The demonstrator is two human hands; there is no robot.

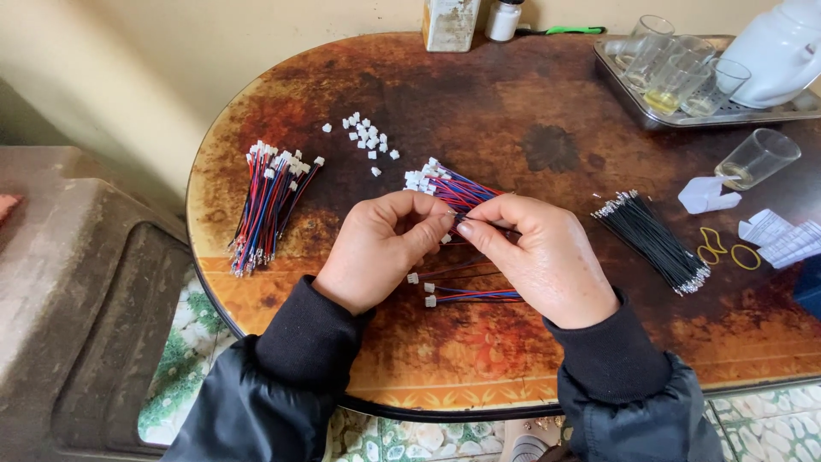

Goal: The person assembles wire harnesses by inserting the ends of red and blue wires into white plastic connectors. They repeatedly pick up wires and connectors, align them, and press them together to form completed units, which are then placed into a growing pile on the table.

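Note:
My left hand [380, 248] and my right hand [539, 252] meet over the middle of a round brown table [513, 103], fingertips pinched together. The left holds a small white connector at its fingertips. The right pinches a thin black wire against it. Just behind the fingers lies a bunch of red, blue and black wires with white connectors [445, 184]. Under my hands rest a few finished wire sets [466, 295]. A pile of loose white connectors [368, 141] sits further back.
A finished wire bundle [269, 205] lies at the left. A bundle of black wires [654, 239] lies at the right, by yellow rubber bands [727, 250] and paper scraps [782, 235]. A metal tray [633, 107] with glasses and a white kettle [782, 51] stands at back right.

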